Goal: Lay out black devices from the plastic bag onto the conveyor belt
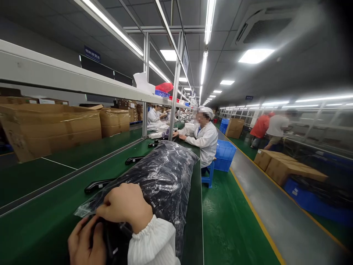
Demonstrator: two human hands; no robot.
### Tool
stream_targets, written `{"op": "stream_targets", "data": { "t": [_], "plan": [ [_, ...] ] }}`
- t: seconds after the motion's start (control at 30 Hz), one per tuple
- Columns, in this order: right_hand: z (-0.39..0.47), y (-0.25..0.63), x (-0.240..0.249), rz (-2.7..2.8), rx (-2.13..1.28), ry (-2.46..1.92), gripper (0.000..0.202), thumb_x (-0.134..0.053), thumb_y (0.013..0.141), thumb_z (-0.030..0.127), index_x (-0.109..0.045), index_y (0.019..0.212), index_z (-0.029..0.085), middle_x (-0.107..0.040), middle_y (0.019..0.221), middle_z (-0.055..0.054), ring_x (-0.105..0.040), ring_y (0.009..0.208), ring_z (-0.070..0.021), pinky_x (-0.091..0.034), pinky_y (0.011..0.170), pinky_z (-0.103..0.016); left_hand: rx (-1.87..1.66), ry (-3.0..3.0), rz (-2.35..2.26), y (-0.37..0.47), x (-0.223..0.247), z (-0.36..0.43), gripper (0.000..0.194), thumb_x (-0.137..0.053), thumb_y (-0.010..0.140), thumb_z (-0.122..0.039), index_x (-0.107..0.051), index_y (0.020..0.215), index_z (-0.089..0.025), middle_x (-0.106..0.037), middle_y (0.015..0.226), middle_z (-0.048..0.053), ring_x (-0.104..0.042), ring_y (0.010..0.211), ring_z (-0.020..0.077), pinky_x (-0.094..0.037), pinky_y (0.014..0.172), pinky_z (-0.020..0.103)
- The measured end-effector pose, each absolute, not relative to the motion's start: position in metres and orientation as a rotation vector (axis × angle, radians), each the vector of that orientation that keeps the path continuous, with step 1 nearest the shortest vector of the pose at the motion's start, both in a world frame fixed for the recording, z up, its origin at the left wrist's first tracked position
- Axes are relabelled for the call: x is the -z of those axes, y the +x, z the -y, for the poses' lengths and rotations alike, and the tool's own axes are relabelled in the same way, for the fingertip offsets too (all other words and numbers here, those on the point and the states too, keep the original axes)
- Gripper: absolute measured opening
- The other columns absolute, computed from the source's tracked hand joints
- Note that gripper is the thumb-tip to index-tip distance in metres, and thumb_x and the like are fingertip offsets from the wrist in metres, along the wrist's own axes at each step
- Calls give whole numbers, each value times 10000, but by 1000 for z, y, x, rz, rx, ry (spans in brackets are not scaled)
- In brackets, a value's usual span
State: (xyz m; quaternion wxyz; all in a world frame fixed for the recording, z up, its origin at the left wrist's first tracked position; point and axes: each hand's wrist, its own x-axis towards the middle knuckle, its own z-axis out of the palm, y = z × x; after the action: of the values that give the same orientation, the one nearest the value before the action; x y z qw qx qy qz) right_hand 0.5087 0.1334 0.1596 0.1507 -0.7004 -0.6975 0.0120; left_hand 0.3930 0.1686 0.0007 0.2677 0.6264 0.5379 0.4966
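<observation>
A large clear plastic bag [168, 165] packed with black parts lies along the green bench in front of me. My right hand [125, 204], in a white ribbed cuff, is bent over the near end of the bag, thumb and fingers pinched on its edge. Just below and left, my left hand [86, 241] has its fingers bent, tips close to my right fingertips; what they hold is hidden. Dark parts show in the shadow between the hands. Left of the bag lie black handle-shaped parts [97, 185], with another black handle [134, 160] farther along.
Open cardboard boxes [55, 125] stand across the bench at left, beneath a white shelf rail [68, 77]. A metal post [176, 84] rises beyond the bag. Ahead, a co-worker in white [208, 140] sits on a blue stool beside blue crates [224, 154]. Cartons [289, 165] line the right aisle.
</observation>
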Motion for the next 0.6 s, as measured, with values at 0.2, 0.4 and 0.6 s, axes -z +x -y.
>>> {"op": "stream_targets", "data": {
  "t": [0.2, 0.4, 0.6],
  "plan": [
    [-128, 513, -162, 2041, -42, -1909, 312, -480, 824, 470, -632, 661, 252, -679, 693, 35, -612, 693, -169, -356, 571, -277, -1136, 1558, -1472, 391, -11, -167, 562, -322, 930, -640, -537, 1331, -312, -500, 1458, 80, -460, 1372, 328, -396, 1151, 597],
    [-125, 514, -161, 1901, 60, -1842, 320, -513, 817, 482, -633, 625, 256, -570, 555, 48, -512, 586, -135, -262, 536, -284, -1126, 1544, -1572, 389, -3, -166, 580, -275, 960, -645, -514, 1290, -232, -506, 1408, 143, -483, 1305, 362, -415, 1088, 578],
    [-126, 516, -160, 1808, 48, -1771, 285, -560, 768, 462, -589, 586, 245, -473, 499, 63, -390, 539, -113, -244, 547, -270, -1202, 1515, -1522, 382, 6, -166, 405, -378, 941, -630, -544, 1001, -266, -563, 1128, 55, -534, 1066, 282, -426, 913, 461]
  ]
}}
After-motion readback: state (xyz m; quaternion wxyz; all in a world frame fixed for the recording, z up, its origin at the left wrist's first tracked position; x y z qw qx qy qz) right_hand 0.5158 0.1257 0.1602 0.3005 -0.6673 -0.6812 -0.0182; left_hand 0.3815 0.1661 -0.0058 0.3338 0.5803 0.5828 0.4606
